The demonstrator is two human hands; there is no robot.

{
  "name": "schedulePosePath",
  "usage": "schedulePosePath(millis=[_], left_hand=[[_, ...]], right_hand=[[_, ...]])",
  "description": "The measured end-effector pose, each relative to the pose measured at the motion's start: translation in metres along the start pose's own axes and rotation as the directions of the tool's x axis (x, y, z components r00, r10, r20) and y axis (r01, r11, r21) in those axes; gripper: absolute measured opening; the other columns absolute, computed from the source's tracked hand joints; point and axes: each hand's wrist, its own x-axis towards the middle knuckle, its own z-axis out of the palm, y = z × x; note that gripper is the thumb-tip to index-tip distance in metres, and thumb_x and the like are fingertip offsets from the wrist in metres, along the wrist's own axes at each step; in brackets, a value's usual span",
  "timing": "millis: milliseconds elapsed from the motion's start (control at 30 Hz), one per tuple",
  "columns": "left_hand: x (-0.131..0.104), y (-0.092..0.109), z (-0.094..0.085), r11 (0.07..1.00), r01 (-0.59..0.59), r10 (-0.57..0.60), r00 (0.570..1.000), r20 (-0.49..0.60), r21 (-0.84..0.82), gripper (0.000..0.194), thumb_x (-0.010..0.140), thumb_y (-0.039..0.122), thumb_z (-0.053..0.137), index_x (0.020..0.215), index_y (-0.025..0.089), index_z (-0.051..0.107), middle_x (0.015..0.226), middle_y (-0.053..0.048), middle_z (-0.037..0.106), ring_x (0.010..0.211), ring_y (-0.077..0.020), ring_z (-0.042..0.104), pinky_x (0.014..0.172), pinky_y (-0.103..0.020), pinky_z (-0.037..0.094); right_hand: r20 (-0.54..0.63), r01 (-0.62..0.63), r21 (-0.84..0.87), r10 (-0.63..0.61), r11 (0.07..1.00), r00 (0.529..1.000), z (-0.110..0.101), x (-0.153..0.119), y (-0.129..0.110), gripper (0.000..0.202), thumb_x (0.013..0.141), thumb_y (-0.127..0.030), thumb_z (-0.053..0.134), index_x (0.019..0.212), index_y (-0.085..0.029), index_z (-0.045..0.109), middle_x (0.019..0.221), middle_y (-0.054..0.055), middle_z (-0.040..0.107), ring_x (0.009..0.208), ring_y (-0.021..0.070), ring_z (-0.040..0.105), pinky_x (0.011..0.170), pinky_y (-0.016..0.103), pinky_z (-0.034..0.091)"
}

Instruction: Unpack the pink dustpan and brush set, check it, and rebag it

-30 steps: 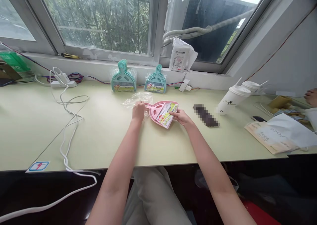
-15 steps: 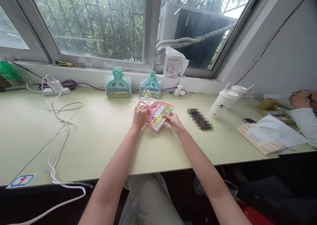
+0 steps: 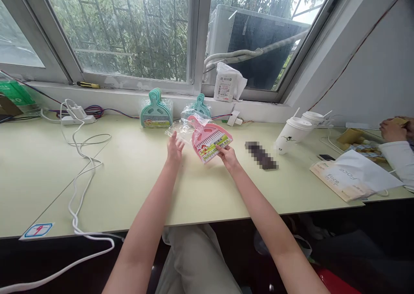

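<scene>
A pink dustpan and brush set (image 3: 211, 139) with a yellow-green label is tilted above the table, its handle pointing up and left. My right hand (image 3: 227, 156) grips its lower right edge, thumb on the label. Clear plastic wrap (image 3: 181, 131) spreads from the handle toward the left. Beside that wrap is my left hand (image 3: 175, 149), fingers apart, off the pink set. Behind stand two groups of teal dustpan sets in plastic, one at the left (image 3: 156, 110) and one (image 3: 201, 105) partly hidden by the pink set's wrap.
White cups with straws (image 3: 295, 132), a blurred dark item (image 3: 261, 155) and a paper bag (image 3: 352, 175) lie to the right. Another person's hands (image 3: 393, 129) are at the far right. White cables (image 3: 77, 186) and a power strip (image 3: 78, 119) are at the left.
My left hand has let go of the pink set and moved left, fingers now apart. The set has turned more upright in my right hand, with its handle now exposed.
</scene>
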Motion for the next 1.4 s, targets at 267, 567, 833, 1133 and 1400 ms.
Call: schedulePosePath(millis=[267, 567, 833, 1133, 1400], left_hand=[[0.004, 0.002, -0.006, 0.974, 0.084, -0.177, 0.857, 0.484, 0.209, 0.051, 0.07, 0.033, 0.074, 0.118, 0.02, 0.062, 0.101, -0.005, 0.071, 0.079, -0.0154, 0.066, 0.063, -0.022, 0.051], [-0.018, -0.009, 0.012, 0.957, 0.202, -0.288, 0.746, 0.601, 0.207, 0.044, 0.068, 0.024, 0.079, 0.11, 0.014, 0.066, 0.108, -0.009, 0.07, 0.094, -0.0193, 0.066, 0.08, -0.026, 0.051], [-0.038, -0.005, 0.021, 0.944, 0.192, -0.322, 0.711, 0.625, 0.267, 0.053, 0.07, 0.024, 0.077, 0.12, 0.017, 0.061, 0.117, -0.01, 0.067, 0.099, -0.0212, 0.065, 0.082, -0.03, 0.052], [-0.036, -0.013, 0.027, 0.974, 0.131, -0.219, 0.761, 0.61, 0.186, 0.046, 0.077, 0.038, 0.069, 0.117, 0.016, 0.061, 0.116, -0.01, 0.067, 0.101, -0.0203, 0.064, 0.077, -0.025, 0.053], [-0.037, -0.019, 0.027, 0.963, 0.015, -0.172, 0.801, 0.573, 0.268, 0.054, 0.076, 0.033, 0.06, 0.127, 0.02, 0.048, 0.108, -0.01, 0.067, 0.075, -0.0197, 0.068, 0.064, -0.035, 0.058]], right_hand=[[0.109, 0.037, -0.132, -0.022, 0.991, 0.994, 0.002, -0.003, -0.006, 0.044, 0.051, -0.031, 0.091, 0.085, -0.017, 0.069, 0.098, 0.007, 0.074, 0.093, 0.025, 0.07, 0.083, 0.041, 0.061], [-0.032, 0.104, -0.028, -0.105, 0.994, 0.994, 0.006, -0.002, 0.003, 0.043, 0.055, -0.029, 0.089, 0.089, -0.018, 0.064, 0.1, 0.006, 0.072, 0.102, 0.0241, 0.067, 0.085, 0.037, 0.06], [-0.058, 0.172, 0.015, -0.171, 0.985, 0.984, 0.008, -0.005, -0.003, 0.042, 0.056, -0.028, 0.086, 0.091, -0.019, 0.063, 0.101, 0.006, 0.072, 0.106, 0.0252, 0.066, 0.088, 0.039, 0.059], [-0.08, 0.182, 0.073, -0.176, 0.981, 0.981, 0.01, -0.003, -0.004, 0.039, 0.059, -0.024, 0.083, 0.093, -0.02, 0.064, 0.106, 0.006, 0.072, 0.108, 0.024, 0.066, 0.092, 0.038, 0.059], [0.071, 0.039, 0.02, -0.04, 0.999, 0.997, -0.002, 0.004, -0.013, 0.039, 0.062, -0.033, 0.084, 0.092, -0.019, 0.064, 0.108, 0.007, 0.072, 0.104, 0.0237, 0.068, 0.096, 0.038, 0.056]])
